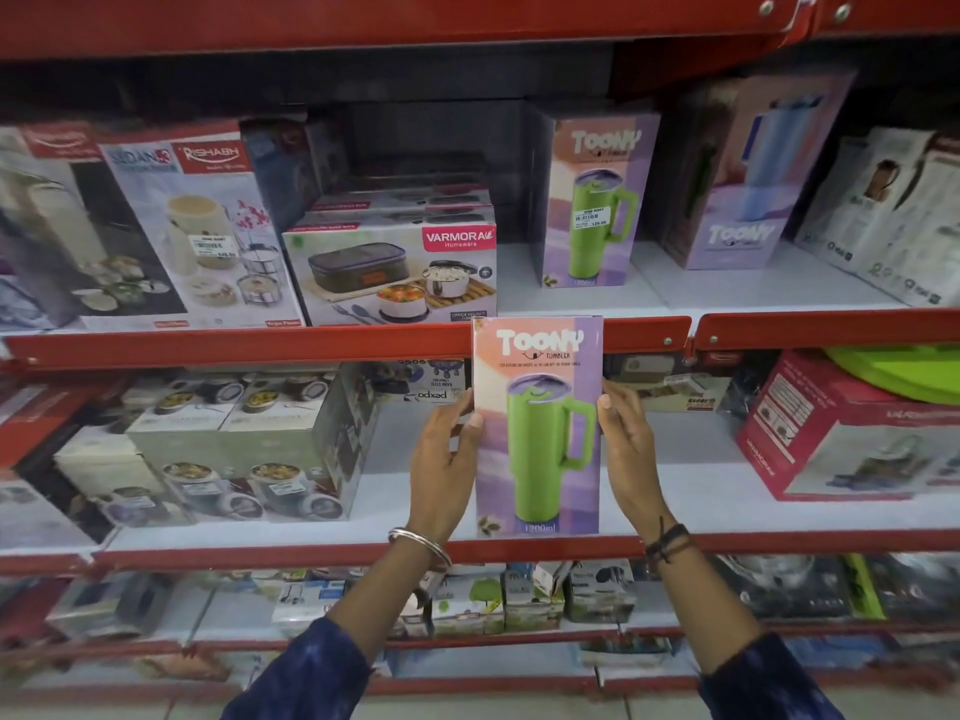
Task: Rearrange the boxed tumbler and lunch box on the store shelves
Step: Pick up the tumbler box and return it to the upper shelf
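Note:
I hold a tall boxed tumbler [538,426], pink and purple with a green mug pictured, upright in front of the middle shelf [701,485]. My left hand [445,462] grips its left side and my right hand [626,449] grips its right side. The box's top overlaps the red edge of the upper shelf [260,345]. On that upper shelf a lunch box carton [389,270] marked Varmora stands left of centre, with a second identical tumbler box [592,200] to its right.
A tilted purple tumbler box [737,189] and white cartons [893,220] stand upper right. Tiffin cartons [197,226] fill the upper left. Stacked food-container boxes [234,449] are middle left, a red carton [852,439] middle right. Small boxes [519,595] line the lower shelf.

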Tool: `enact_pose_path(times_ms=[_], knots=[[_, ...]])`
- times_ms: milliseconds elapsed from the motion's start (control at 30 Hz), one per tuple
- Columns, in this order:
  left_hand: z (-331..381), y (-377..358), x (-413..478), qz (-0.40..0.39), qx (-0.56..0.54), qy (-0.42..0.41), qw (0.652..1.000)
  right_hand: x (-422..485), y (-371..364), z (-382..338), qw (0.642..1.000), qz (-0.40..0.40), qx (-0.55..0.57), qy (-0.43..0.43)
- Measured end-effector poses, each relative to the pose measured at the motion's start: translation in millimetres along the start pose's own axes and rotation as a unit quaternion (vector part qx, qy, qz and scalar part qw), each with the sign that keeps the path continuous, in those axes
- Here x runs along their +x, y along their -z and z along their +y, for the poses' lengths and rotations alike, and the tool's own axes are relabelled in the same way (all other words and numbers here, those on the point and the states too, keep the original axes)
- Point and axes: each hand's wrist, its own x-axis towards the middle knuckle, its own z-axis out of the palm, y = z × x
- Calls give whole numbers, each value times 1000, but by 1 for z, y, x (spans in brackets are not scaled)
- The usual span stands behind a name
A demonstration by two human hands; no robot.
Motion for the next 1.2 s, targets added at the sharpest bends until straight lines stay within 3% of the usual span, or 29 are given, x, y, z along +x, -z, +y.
enact_pose_path(times_ms=[133,367,533,667,1033,1200], knots=[[22,2,10,4,-16,-30,999,7,2,-20,999,18,10,38],[84,-4,60,44,-41,-147,987,44,20,-82,975,13,-85,207],[108,-26,102,29,-90,-150,984,93,35,-103,957,45,-83,274],[108,-53,126,0,-114,-156,981,128,49,-98,956,50,-95,274],[81,-99,172,23,7,-130,991,176,63,-62,971,43,-129,195],[79,-107,180,-4,123,-200,972,187,58,-48,960,46,-175,214]])
